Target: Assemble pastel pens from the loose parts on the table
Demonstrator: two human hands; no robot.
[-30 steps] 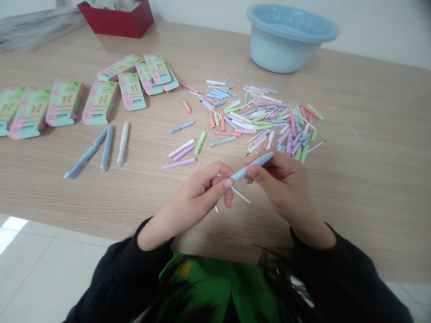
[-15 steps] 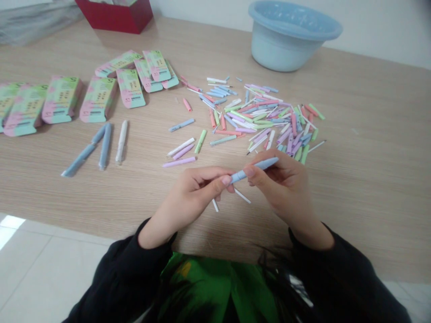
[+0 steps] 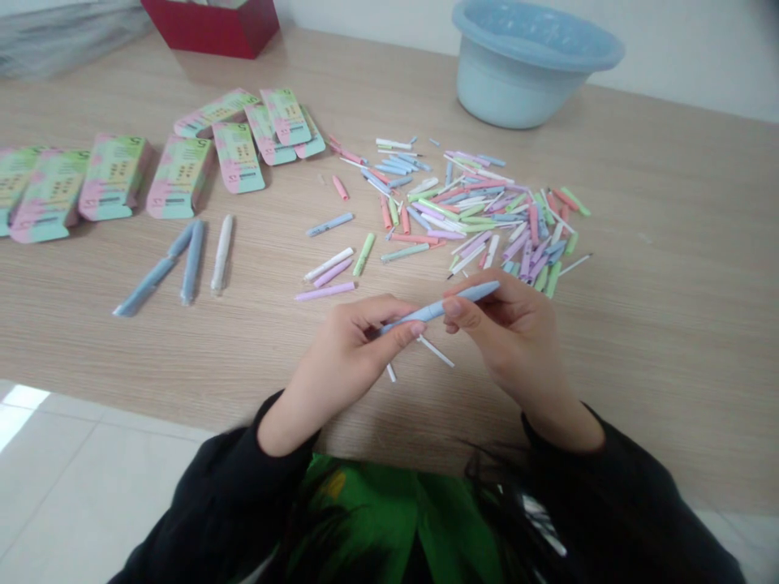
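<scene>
1 held pen (image 3: 436, 311), box (image 3: 222, 32) w/ stuff (image 3: 224, 3)

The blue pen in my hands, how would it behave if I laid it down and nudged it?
The blue pen would probably roll, since it looks round. It's likely stiff, as it runs straight between the left hand and right hand. It may veer, as one end tapers.
</scene>
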